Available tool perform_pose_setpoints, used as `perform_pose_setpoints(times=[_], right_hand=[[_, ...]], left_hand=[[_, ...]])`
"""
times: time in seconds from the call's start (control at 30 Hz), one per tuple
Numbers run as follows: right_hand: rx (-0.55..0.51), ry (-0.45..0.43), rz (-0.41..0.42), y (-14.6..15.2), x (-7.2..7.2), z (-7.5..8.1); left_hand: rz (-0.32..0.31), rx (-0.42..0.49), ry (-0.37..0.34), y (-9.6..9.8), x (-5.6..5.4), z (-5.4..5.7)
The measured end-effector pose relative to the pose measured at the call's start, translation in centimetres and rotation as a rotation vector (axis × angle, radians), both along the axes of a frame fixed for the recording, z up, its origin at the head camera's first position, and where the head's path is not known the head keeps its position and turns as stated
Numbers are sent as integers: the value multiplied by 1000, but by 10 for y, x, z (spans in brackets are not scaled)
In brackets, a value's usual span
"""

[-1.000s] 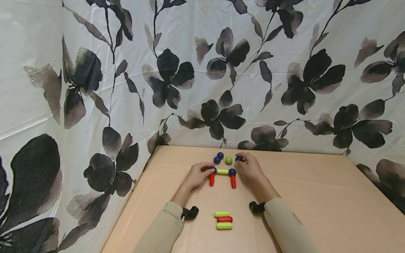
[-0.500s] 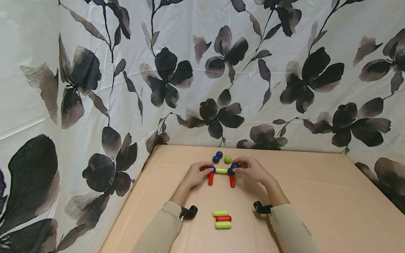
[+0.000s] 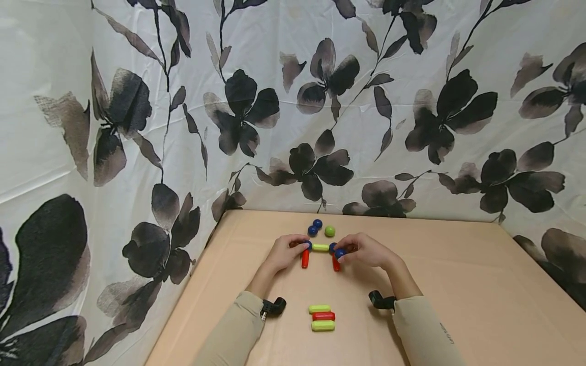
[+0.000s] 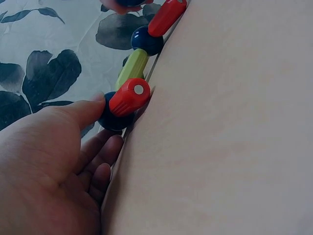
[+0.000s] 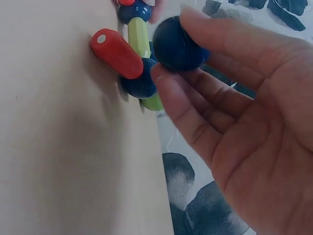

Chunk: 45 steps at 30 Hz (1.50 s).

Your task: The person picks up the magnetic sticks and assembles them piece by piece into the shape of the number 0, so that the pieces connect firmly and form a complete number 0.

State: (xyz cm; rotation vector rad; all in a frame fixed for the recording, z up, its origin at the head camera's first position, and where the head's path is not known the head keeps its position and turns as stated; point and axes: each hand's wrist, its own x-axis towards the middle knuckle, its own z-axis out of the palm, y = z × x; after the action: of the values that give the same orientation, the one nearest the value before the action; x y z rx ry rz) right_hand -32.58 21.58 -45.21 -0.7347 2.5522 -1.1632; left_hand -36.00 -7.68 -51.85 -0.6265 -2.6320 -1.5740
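The left hand (image 3: 286,253) pinches a blue corner ball (image 4: 116,120); toward three o'clock, the right hand (image 3: 370,250) holds a second blue ball (image 5: 178,45), whose bump could skew the nearby red stick (image 5: 116,54).

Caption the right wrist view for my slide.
Right hand pinching a blue ball near a red rod joined to another blue ball.

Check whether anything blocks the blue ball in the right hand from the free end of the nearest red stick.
Nothing visible does. The right hand pinches the blue ball near the red stick, whose free end shows uncovered in the head and right wrist views.
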Motion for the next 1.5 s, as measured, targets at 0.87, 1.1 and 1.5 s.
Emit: perform_pose_setpoints(times=[0.87,1.1,1.5], right_hand=[[109,-126,235,-17,5,-6],[158,-103,242,-21,7,-4],[178,-100,190,-24,9,-2]], left_hand=[[-1,4,20,0,1,5],[-5,9,23,0,2,3],[1,8,14,0,2,2]])
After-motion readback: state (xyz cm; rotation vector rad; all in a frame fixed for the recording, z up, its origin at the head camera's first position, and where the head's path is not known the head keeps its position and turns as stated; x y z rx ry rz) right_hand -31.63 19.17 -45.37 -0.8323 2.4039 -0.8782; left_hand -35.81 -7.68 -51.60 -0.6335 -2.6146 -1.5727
